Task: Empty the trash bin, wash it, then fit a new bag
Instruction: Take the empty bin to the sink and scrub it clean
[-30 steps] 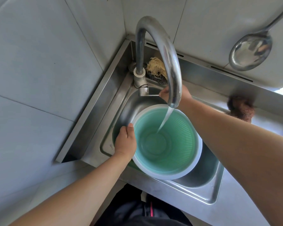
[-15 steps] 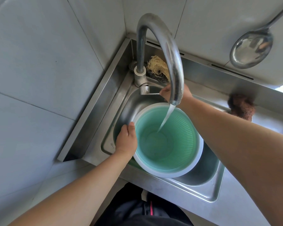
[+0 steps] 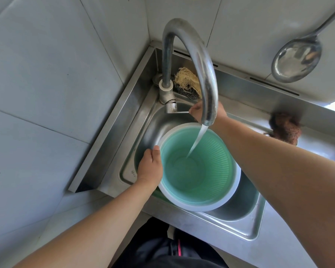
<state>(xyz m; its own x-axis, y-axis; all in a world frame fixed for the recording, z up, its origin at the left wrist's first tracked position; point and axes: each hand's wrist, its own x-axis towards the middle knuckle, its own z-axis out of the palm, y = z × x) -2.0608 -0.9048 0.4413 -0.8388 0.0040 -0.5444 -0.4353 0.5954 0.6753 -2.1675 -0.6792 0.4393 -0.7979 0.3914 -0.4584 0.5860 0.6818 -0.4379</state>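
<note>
Grey wall tiles [image 3: 46, 74]: they fill the left side, meeting the steel upstand at the sink's corner.
Left hand [image 3: 150, 168]: it grips the near-left rim of the bin, thumb on the white rim, fingers wrapped down the outer wall where they cannot be seen.
Sink [image 3: 245, 227]: a steel basin, its near rim running along the counter edge, open basin showing to the right of the bin.
Trash bin [image 3: 211, 171]: a green ribbed bin with a white rim, it stands mouth-up in the sink basin, tilted a little towards the camera; its outside and base are hidden.
Tap [image 3: 199, 60]: a curved steel spout arches over the bin and water streams [image 3: 196, 142] down into the bin's floor.
Tap lever [image 3: 179, 112]: thin and hard to make out, it juts right from the tap base.
Right hand [image 3: 198, 113]: partly hidden behind the spout, fingers pinch the lever's end.
Scourers [image 3: 186, 82]: a pale fibrous pad lies on a dark one, in the back corner behind the tap.
Ladle [image 3: 298, 60]: it hangs on the right wall, its handle cut off by the frame.
Brown scrubber [image 3: 284, 128]: blurred, it sits on the back ledge, beyond the right forearm.
Dark clothing [image 3: 162, 252]: at the bottom edge, below the counter front.
</note>
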